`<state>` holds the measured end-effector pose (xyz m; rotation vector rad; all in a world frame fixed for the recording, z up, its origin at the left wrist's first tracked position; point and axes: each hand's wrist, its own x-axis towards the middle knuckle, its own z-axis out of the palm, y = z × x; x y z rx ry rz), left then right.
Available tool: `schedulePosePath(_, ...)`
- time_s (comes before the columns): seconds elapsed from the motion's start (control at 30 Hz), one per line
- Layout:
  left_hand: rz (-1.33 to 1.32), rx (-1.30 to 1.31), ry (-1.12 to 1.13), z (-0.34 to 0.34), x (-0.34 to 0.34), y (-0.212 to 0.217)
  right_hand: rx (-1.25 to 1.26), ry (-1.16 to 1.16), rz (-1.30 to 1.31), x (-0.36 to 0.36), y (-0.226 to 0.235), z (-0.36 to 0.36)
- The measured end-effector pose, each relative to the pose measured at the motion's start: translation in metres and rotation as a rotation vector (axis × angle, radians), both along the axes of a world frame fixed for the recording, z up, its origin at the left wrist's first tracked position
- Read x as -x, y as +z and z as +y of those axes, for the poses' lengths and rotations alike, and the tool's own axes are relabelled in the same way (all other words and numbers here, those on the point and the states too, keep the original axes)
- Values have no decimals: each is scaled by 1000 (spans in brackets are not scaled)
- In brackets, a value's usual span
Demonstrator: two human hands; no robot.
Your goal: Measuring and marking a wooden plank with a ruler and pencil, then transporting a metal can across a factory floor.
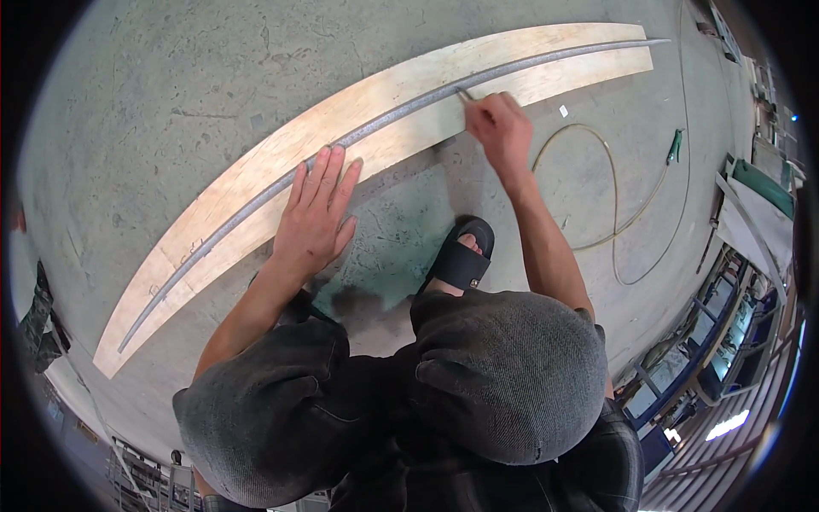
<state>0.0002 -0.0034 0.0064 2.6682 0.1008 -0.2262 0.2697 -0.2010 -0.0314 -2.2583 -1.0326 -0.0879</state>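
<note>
- Grey concrete floor [196, 77], scuffed and speckled, spreads under everything.
- Faded black jeans [520, 375] cover the person's bent knees, which fill the lower middle of the view.
- A long, curved board [380, 96] of pale wood lies flat on the floor in front of the person, running from lower left to upper right.
- Blue metal frames [693, 354] stand at the right edge, partly cut off by the rim of the view.
- A thin yellowish hose [612, 175] lies in loops on the floor, to the right of the right forearm.
- A narrow grey strip [384, 119] lies along the board, following its curve; its upper right tip pokes out just past the board's end.
- The left hand [319, 200] is laid flat, fingers straight and slightly apart, their tips on the strip and the wood.
- The right hand [499, 128] is curled, pinching a small tool at the board's near edge.
- A black sandal [465, 263] is on the right foot.
- A green nozzle [675, 147] lies near the hose.
- The thin tool [463, 94] slants toward the strip's near edge; whether it touches, I cannot tell.
- A white scrap [563, 111] lies on the floor near the board.
</note>
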Motion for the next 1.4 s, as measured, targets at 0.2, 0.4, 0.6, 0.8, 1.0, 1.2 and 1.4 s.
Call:
schedulePosePath(0.2, 5, -2, 8, -2, -1, 0, -46, -23, -8, 8, -7, 2)
schedulePosePath(0.4, 8, 16, 13, -1, -1, 0, -15, -158, 116, -15, 0, -8)
schedulePosePath(0.6, 18, -8, 18, 0, -1, 2, 31, 61, -57, 13, -4, 3)
schedulePosePath(0.8, -3, 40, 31, -2, -4, 1, 5, -82, 37, -29, 0, -17)
schedulePosePath(1.0, 15, 28, 35, 0, -1, 2, -1, 9, 22, -19, 1, -10)
schedulePosePath(1.2, 17, 39, 38, -2, -3, 2, 55, -88, 6, -42, 3, -19)
schedulePosePath(1.4, 17, 47, 39, -1, -2, 2, 69, -120, 3, -45, 10, -18)
